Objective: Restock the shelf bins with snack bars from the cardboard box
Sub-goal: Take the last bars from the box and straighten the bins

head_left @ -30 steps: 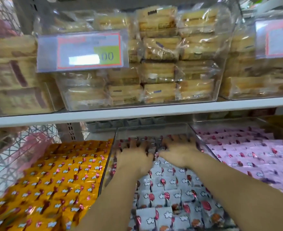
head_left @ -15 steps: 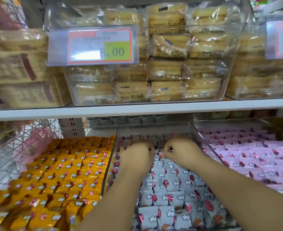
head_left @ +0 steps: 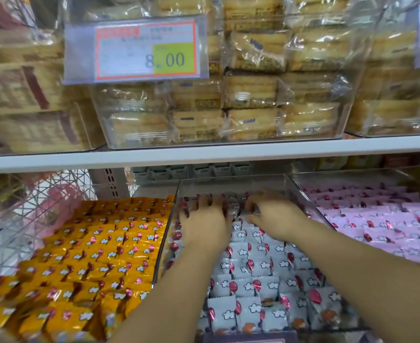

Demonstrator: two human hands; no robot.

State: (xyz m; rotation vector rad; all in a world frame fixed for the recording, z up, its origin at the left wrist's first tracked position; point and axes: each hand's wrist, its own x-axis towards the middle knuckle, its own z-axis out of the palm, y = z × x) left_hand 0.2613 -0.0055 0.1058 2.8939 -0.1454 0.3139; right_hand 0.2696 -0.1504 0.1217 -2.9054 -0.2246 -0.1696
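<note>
Lower shelf: three lots of wrapped snack bars side by side. The clear middle bin (head_left: 231,179) holds white-wrapped snack bars (head_left: 258,266) packed in rows. Both hands are inside it, near its rear wall. The left hand (head_left: 205,226) lies palm down on the bars, fingers (head_left: 201,203) spread and fairly straight, gripping nothing. The right hand (head_left: 277,219) is just beside it, fingers curled down onto the bars; whether it pinches one cannot be told. Yellow-wrapped bars (head_left: 100,243) lie to the left and pink-wrapped bars (head_left: 382,219) to the right. Above, on the white shelf board (head_left: 228,153), stands a clear bin of biscuit packs (head_left: 253,95) with a price label (head_left: 139,49) reading 8.00.
</note>
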